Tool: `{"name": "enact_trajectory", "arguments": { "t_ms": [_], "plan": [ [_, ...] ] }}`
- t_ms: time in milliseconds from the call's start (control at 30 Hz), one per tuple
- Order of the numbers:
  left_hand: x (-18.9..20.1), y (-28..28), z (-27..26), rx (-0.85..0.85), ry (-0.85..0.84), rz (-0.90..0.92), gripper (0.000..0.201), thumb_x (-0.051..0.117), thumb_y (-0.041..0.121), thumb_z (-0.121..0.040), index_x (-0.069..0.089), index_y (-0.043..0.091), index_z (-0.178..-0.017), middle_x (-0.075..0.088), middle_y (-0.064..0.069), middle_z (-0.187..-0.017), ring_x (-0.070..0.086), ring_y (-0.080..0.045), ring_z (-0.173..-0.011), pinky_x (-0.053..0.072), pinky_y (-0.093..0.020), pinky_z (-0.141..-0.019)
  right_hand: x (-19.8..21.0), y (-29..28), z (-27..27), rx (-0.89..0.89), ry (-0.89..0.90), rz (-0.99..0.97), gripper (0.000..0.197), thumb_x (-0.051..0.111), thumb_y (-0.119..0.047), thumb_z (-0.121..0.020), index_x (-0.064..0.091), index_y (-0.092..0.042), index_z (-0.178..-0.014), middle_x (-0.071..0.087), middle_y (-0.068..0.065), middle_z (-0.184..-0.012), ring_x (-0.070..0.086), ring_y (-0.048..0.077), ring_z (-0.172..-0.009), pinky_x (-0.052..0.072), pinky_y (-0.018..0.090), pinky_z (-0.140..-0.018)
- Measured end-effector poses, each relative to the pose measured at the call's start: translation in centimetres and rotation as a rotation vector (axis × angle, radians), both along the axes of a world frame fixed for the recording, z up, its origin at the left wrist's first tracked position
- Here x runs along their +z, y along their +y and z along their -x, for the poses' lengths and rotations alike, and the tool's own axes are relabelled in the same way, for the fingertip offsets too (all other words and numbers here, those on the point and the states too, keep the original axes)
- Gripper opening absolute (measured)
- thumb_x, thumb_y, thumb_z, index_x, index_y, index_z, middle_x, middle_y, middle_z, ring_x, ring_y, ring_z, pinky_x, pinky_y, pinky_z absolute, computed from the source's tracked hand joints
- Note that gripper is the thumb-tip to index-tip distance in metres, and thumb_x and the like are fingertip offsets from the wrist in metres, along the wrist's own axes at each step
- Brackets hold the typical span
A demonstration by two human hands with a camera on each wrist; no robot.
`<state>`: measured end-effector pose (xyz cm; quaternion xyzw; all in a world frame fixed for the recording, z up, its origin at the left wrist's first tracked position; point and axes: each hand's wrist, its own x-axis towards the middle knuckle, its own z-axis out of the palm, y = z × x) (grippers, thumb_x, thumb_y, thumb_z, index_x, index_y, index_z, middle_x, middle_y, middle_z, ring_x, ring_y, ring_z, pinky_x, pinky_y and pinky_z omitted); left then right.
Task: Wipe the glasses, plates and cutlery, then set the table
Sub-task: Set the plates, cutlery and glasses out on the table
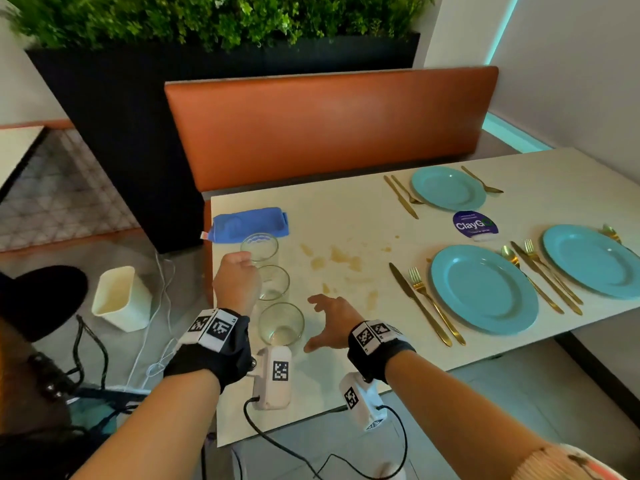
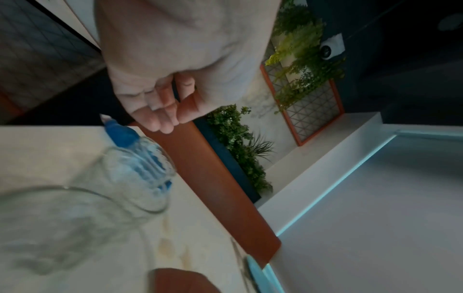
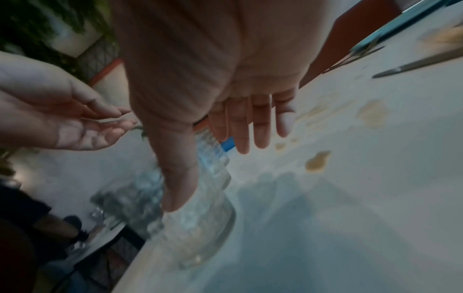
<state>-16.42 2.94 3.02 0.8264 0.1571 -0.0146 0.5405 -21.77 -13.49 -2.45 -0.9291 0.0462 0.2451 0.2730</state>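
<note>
Three clear glasses stand in a row by the table's left edge: far, middle, near. A folded blue cloth lies behind them. My left hand hovers over the far and middle glasses, fingers loosely curled, holding nothing. My right hand is spread open just right of the near glass, thumb toward it, not gripping. Three blue plates lie to the right with gold knives, forks and spoons beside them.
Brownish stains mark the white tabletop between glasses and plates. A purple round sticker sits among the plates. An orange bench back runs behind the table. On the floor at left stand a white bin and cables.
</note>
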Motion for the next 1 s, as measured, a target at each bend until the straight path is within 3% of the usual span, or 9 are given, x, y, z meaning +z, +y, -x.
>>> {"name": "enact_trajectory", "arguments": {
  "t_ms": [167, 267, 500, 633, 867, 933, 1000],
  "plan": [
    [-2.8, 2.5, 0.6, -0.043, 0.162, -0.155, 0.038, 0.043, 0.005, -0.092, 0.051, 0.008, -0.129, 0.053, -0.015, -0.134, 0.047, -0.031, -0.126, 0.036, -0.030, -0.100, -2.0, 2.2, 0.4, 0.010, 0.010, -0.005, 0.100, 0.085, -0.043, -0.056, 0.031, -0.030, -0.139, 0.046, 0.007, -0.131, 0.045, 0.026, -0.122, 0.042, 0.039, -0.102],
    [-4.1, 3.2, 0.8, -0.087, 0.229, -0.197, 0.040, 0.046, 0.007, -0.092, 0.048, 0.005, -0.132, 0.052, -0.017, -0.134, 0.046, -0.033, -0.125, 0.035, -0.031, -0.100, -3.1, 2.9, 0.6, -0.014, -0.002, -0.025, 0.103, 0.087, -0.045, -0.051, 0.032, -0.029, -0.137, 0.046, 0.010, -0.127, 0.049, 0.028, -0.118, 0.046, 0.041, -0.098],
    [-7.0, 4.0, 0.3, -0.148, 0.307, -0.234, 0.043, 0.052, 0.012, -0.092, 0.044, 0.008, -0.134, 0.054, -0.014, -0.132, 0.048, -0.032, -0.123, 0.038, -0.030, -0.096, -4.6, 3.8, 0.9, -0.145, -0.094, -0.157, 0.101, 0.088, -0.039, -0.051, 0.036, -0.028, -0.136, 0.044, 0.007, -0.125, 0.049, 0.025, -0.117, 0.042, 0.037, -0.104],
    [-8.4, 3.8, 0.1, -0.165, 0.336, -0.179, 0.055, 0.059, 0.004, -0.082, 0.042, 0.015, -0.134, 0.055, -0.011, -0.130, 0.051, -0.029, -0.120, 0.044, -0.034, -0.098, -5.0, 4.0, 1.0, -0.165, -0.136, -0.157, 0.092, 0.086, -0.039, -0.054, 0.040, -0.026, -0.132, 0.047, 0.006, -0.120, 0.051, 0.024, -0.112, 0.044, 0.034, -0.100],
    [-9.1, 2.2, 0.1, -0.170, 0.261, -0.032, 0.096, 0.084, 0.014, -0.064, 0.031, 0.018, -0.144, 0.044, -0.005, -0.142, 0.047, -0.026, -0.127, 0.044, -0.032, -0.096, -4.5, 1.0, 1.8, -0.247, -0.157, -0.166, 0.077, 0.083, -0.036, -0.058, 0.046, -0.020, -0.124, 0.052, 0.004, -0.121, 0.049, 0.021, -0.112, 0.043, 0.030, -0.095],
    [-9.3, 1.4, 0.2, -0.164, 0.188, 0.000, 0.102, 0.090, 0.025, -0.047, 0.040, 0.019, -0.136, 0.053, -0.004, -0.132, 0.052, -0.026, -0.122, 0.047, -0.039, -0.099, -4.2, -0.5, 2.0, -0.295, -0.165, -0.184, 0.075, 0.083, -0.033, -0.058, 0.047, -0.018, -0.122, 0.055, 0.001, -0.120, 0.052, 0.019, -0.110, 0.044, 0.026, -0.091],
    [-9.5, 0.6, 0.2, -0.148, 0.137, -0.008, 0.095, 0.091, 0.025, -0.042, 0.046, 0.019, -0.126, 0.060, -0.005, -0.121, 0.056, -0.027, -0.115, 0.049, -0.044, -0.097, -3.6, -2.1, 2.1, -0.355, -0.174, -0.213, 0.073, 0.084, -0.030, -0.059, 0.048, -0.017, -0.121, 0.056, -0.002, -0.114, 0.054, 0.016, -0.105, 0.043, 0.023, -0.086]
  ]
}}
